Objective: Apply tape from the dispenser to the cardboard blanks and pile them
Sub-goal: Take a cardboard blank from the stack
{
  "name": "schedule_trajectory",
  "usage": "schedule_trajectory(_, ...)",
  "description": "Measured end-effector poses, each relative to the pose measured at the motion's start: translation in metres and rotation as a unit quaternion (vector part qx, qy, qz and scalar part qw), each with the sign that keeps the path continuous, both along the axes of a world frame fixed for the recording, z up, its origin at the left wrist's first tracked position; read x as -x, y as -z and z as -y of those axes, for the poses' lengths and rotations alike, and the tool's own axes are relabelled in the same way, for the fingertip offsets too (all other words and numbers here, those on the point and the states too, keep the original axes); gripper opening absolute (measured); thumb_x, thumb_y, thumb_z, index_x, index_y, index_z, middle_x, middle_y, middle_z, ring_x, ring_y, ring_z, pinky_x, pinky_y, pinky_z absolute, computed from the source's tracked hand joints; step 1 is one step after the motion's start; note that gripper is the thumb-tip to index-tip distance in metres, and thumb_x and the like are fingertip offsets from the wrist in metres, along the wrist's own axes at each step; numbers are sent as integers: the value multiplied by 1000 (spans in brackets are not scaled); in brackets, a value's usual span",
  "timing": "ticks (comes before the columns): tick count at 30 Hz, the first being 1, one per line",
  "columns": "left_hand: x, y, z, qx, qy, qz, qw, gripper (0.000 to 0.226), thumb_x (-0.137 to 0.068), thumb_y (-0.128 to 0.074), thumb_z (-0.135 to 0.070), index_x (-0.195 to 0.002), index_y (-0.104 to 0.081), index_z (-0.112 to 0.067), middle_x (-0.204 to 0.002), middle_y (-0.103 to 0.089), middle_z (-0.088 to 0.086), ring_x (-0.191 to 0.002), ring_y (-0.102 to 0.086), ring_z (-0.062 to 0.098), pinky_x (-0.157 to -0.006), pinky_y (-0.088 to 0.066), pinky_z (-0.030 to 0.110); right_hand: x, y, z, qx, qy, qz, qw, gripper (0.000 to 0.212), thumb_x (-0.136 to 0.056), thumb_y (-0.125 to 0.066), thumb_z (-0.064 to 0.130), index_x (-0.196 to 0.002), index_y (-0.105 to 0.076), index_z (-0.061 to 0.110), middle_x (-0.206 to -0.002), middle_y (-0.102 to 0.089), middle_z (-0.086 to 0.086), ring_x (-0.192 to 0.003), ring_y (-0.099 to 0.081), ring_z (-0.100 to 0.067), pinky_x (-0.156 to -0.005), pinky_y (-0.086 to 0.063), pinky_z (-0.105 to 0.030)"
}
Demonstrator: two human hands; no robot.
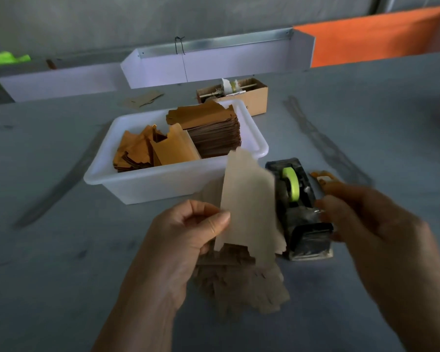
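Spreading across the whole view, the grey worktable [61, 250] carries everything. A white plastic bin [163, 184] sits at its middle, holding a tall neat stack of cardboard blanks [214, 133] on its right side and a loose jumble of orange-brown blanks [137, 151] on its left. Behind the bin stands a small open cardboard box [254, 97]. Near the front edge a messy pile of blanks [239, 283] lies on the table, just left of the black tape dispenser [302, 219], whose yellow-green tape roll [291, 184] sits upright in its cradle. The left hand [183, 237] pinches a single pale cardboard blank [247, 204] between thumb and curled fingers, holding it upright above the pile. The right hand [366, 224] is blurred; its fingers are loosely curled at the dispenser's cutter end, and whether they grip tape cannot be told.
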State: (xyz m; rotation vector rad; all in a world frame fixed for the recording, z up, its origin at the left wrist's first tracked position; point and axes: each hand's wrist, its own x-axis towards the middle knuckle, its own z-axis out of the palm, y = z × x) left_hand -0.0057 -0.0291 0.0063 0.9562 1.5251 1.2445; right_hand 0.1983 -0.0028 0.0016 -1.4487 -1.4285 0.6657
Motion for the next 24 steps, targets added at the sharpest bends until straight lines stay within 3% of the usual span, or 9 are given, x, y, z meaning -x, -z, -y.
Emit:
schedule_trajectory(3, -1, 2, 1, -5, -1, 13, 1000, 34, -49, -73, -38, -82, -74, -28, -83, -75, -2, -83, -70, 14, -77, -50, 34, 18, -7, 12, 35, -67, -24, 997, 38, -60, -53, 65, -87, -66, 41, -79, -66, 30, -69, -63, 5, -60, -46, -6)
schedule_trajectory(5, -4, 2, 2, -15, 5, 25, 1000, 34, -47, -73, -38, -79, -75, -27, -75, -73, -3, -69, -65, 8, -66, -47, 28, 23, -7, 15, 57, -79, -22, 995, 49, -49, -47, 70, -90, -58, 44, -82, -60, 40, -74, -58, 16, -59, -40, 2)
schedule_trajectory(8, -5, 0, 4, -14, 14, 60, 998, 32, -44, -75, -38, -74, -74, -27, -67, -65, -6, -58, -52, 4, -53, -40, 18, 23, -4, 13, 77, -84, -18, 993, 43, -51, -51, 65, -90, -50, 47, -86, -53, 47, -75, -55, 20, -54, -41, -1)
schedule_trajectory(10, -4, -1, 5, -10, 17, 70, 997, 32, -42, -75, -39, -72, -74, -27, -65, -63, -6, -57, -50, 4, -49, -40, 16, 22, -2, 14, 89, -98, -55, 990, 31, -63, -63, 52, -91, -56, 41, -80, -62, 36, -69, -60, 13, -53, -45, -7)
schedule_trajectory(12, -3, -1, 6, -7, 23, 73, 997, 30, -42, -76, -38, -70, -74, -26, -63, -61, -5, -54, -50, 3, -47, -40, 16, 22, -1, 15, 100, -114, -125, 981, 17, -75, -71, 25, -87, -64, 34, -68, -69, 20, -55, -61, 5, -48, -45, -9)
schedule_trajectory(14, -4, -2, 7, -6, 30, 81, 996, 30, -43, -76, -35, -70, -74, -21, -63, -62, -3, -52, -51, 4, -46, -42, 16, 22, 1, 14, 117, -127, -195, 966, 19, -77, -69, 9, -84, -67, 27, -62, -69, 9, -49, -59, 1, -46, -45, -10)
schedule_trajectory(17, -5, -4, 6, 3, 59, 103, 993, 33, -47, -77, -30, -75, -72, -14, -79, -70, 12, -69, -63, 19, -65, -52, 30, 23, 5, 13, 150, -151, -250, 945, 16, -78, -67, 6, -78, -71, 21, -62, -69, 3, -53, -60, -2, -48, -48, -15)
schedule_trajectory(19, -7, -7, 6, 4, 64, 97, 993, 30, -50, -78, -31, -75, -72, -14, -90, -71, 19, -80, -64, 29, -79, -49, 43, 23, 9, 13, 159, -167, -258, 938, 16, -78, -66, 6, -74, -73, 20, -64, -69, 0, -55, -61, -5, -49, -49, -17)
schedule_trajectory(24, -8, -10, 8, -4, 52, 54, 997, 28, -56, -87, -31, -73, -72, -14, -94, -67, 27, -85, -61, 33, -94, -43, 60, 24, 13, 12, 149, -173, -243, 943, 21, -80, -63, 8, -72, -73, 24, -64, -68, 0, -55, -61, -7, -51, -50, -22)
